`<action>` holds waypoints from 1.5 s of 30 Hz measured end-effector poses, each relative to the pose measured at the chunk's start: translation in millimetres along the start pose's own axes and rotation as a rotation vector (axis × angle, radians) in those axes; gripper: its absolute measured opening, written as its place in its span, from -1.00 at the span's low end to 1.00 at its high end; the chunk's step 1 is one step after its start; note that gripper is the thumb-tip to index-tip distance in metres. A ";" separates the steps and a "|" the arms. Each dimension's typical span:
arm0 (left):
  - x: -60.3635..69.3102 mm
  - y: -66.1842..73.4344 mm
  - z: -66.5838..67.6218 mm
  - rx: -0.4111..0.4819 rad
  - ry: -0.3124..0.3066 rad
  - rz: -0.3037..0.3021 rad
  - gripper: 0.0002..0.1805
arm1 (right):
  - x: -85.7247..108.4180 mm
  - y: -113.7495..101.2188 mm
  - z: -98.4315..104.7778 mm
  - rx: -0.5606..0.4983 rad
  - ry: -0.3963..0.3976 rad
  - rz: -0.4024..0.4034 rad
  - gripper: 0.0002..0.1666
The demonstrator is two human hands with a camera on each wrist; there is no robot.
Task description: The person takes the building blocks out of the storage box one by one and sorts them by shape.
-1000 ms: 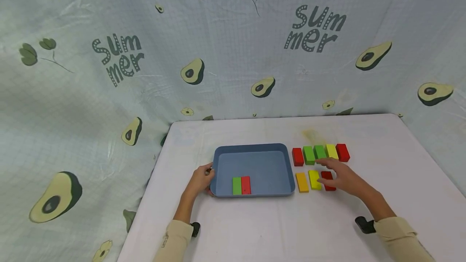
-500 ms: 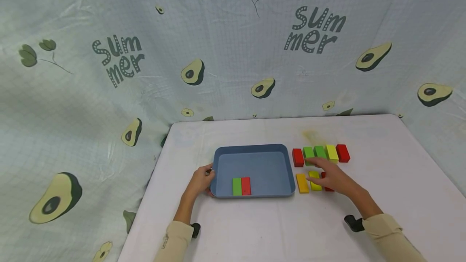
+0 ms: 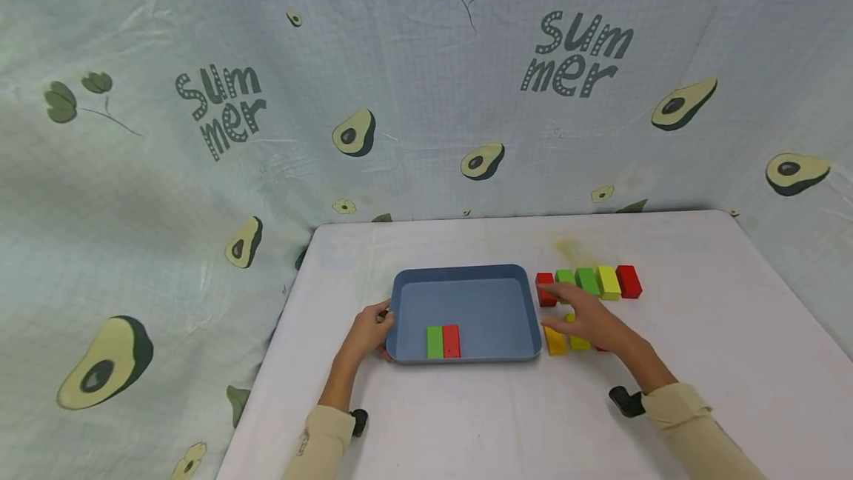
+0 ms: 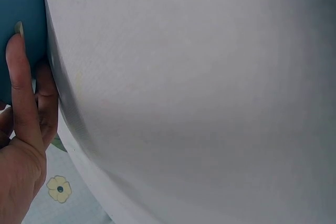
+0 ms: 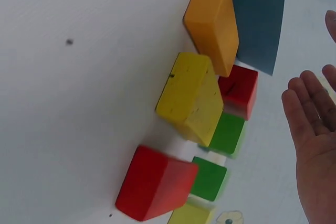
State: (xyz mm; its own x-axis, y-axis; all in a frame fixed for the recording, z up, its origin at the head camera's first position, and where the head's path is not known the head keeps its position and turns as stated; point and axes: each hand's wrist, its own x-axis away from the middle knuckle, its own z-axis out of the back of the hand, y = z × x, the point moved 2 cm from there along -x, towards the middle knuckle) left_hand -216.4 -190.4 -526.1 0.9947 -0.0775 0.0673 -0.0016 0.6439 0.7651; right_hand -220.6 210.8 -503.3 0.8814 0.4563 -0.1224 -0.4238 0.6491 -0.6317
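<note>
My left hand (image 3: 368, 326) grips the left rim of a blue-grey tray (image 3: 486, 306). Its thumb (image 4: 22, 87) lies over the tray's wall in the left wrist view. A green block (image 3: 435, 343) and a red block (image 3: 451, 341) stand side by side at the tray's front. My right hand (image 3: 589, 317) hovers over the blocks right of the tray, thumb and fingers apart, holding nothing. Nearest to it are an orange block (image 5: 212, 19) and a red block (image 3: 546, 299) of the back row. It partly covers a yellow block (image 5: 191, 93) and a dark red block (image 5: 155, 182).
The back row continues rightward with two green blocks (image 3: 588, 281), a yellow block (image 3: 609, 282) and another red block (image 3: 629, 281). A white cloth covers the table (image 3: 480, 421). Behind it hangs a curtain (image 3: 413, 80) printed with avocados.
My right hand has moved left over the blocks, from the yellow and dark red ones toward the orange block and the tray. The left hand and the tray stay in place.
</note>
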 end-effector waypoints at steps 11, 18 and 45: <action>2.1 1.6 0.6 0.001 0.000 -0.013 -0.53 | -11.1 -11.0 -13.1 -0.084 -0.071 0.015 -0.24; 0.6 -1.0 0.3 -0.005 0.010 -0.019 -0.53 | -19.7 -20.4 -23.6 -0.055 -0.082 0.059 -0.25; -1.1 -1.1 0.2 0.007 0.014 -0.016 -0.53 | -36.8 -46.8 -54.5 -0.008 -0.191 0.077 -0.26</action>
State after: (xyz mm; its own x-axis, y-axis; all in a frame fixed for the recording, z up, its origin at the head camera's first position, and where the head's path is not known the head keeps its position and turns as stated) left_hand -217.5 -191.3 -526.9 0.9959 -0.0771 0.0468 0.0132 0.6374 0.7704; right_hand -221.9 130.5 -511.0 0.7902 0.6123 -0.0238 -0.4865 0.6032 -0.6321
